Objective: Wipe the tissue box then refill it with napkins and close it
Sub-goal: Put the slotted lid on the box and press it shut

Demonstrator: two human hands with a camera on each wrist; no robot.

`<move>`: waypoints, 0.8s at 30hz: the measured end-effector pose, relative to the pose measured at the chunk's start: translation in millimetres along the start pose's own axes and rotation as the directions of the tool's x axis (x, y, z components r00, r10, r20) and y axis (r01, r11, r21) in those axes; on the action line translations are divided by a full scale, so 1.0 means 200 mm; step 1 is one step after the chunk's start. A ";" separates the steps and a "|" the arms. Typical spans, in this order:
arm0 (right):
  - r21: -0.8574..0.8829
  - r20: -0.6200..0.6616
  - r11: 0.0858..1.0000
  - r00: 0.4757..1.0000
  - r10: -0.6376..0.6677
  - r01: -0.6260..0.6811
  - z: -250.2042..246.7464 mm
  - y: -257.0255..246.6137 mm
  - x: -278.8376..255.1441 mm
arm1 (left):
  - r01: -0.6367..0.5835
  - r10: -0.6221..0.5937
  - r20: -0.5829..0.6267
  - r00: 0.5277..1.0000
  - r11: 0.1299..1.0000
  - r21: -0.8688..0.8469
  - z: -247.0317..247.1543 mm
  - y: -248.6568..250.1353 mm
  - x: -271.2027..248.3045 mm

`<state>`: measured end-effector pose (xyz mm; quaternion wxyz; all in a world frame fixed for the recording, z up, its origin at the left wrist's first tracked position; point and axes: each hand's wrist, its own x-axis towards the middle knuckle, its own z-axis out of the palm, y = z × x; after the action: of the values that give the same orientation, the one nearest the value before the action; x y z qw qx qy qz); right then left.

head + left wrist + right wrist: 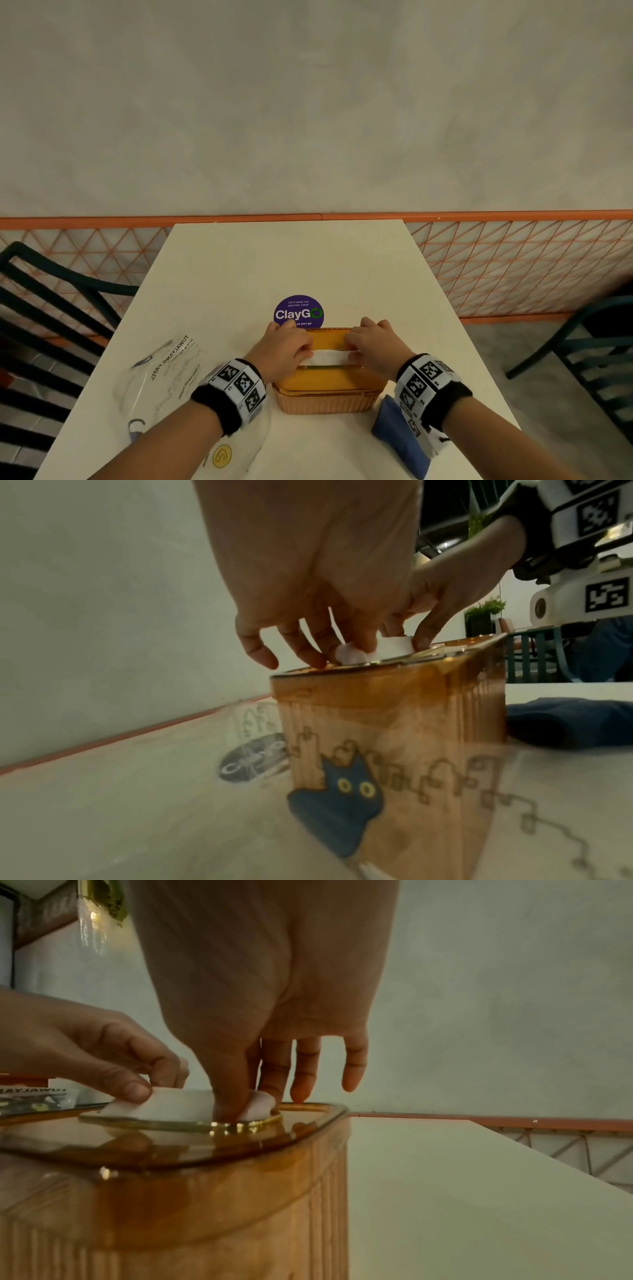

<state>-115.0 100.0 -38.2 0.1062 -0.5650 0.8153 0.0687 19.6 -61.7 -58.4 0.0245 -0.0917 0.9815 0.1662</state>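
Observation:
An amber see-through tissue box stands on the white table with its lid on. A white napkin pokes up through the slot in the lid. My left hand pinches the napkin's left end, and my right hand pinches its right end. In the left wrist view, my left hand holds the napkin on top of the box. In the right wrist view, the thumb and forefinger of my right hand squeeze the napkin at the slot of the box.
A folded blue cloth lies right of the box. A clear plastic napkin wrapper lies to the left. A purple round sticker is behind the box. Dark chairs stand at the left and right.

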 end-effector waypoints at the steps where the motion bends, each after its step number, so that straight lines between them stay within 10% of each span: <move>1: 0.006 -0.007 1.000 1.000 0.004 -0.004 0.00 0.00 0.00 | 0.006 -0.007 -0.021 1.000 1.000 -0.019 0.01 0.00 0.00; 24: 0.401 -0.031 0.910 0.991 0.132 -0.108 0.03 0.12 -0.06 | 0.182 -0.167 0.074 0.983 0.914 -0.364 -0.05 -0.09 -0.04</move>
<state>-132.3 120.4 -41.6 0.1910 -0.4822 0.8481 -0.1085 30.3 -81.2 -53.6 0.0418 -0.1784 0.9200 0.3465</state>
